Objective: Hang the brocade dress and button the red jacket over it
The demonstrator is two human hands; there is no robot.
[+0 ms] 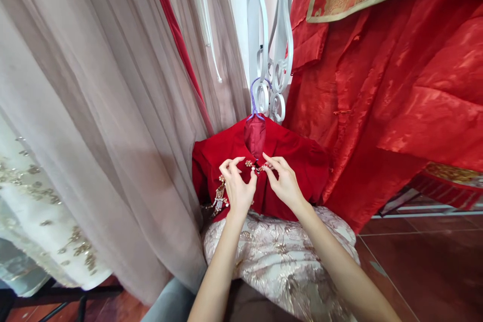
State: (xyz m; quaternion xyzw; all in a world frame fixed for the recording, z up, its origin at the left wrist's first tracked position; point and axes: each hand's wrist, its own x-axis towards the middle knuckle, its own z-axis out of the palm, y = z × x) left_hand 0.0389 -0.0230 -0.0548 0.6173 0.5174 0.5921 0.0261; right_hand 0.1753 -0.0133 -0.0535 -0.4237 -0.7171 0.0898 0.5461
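A short red velvet jacket (290, 151) hangs on a purple hanger (253, 91). At the front, below the collar, is a small gold-and-red flower ornament (249, 163) with pearl-like beads. My left hand (237, 186) is at the jacket's left front, its thumb and fingers curled at the beaded ornament. From the other side my right hand (285, 181) pinches the ornament's right end between thumb and fingertips. A beaded tassel (219, 197) dangles beside my left hand. My fingers partly cover the ornament, so its exact fastening is hidden.
White curled metalwork (278, 73) stands behind the hanger. Sheer greyish-pink fabric (124, 126) drapes at left, near a white gown with gold sequins (81, 246). Red satin garments (377, 85) hang at right. Pale brocade fabric (279, 246) lies below the jacket, above the red tiled floor (433, 266).
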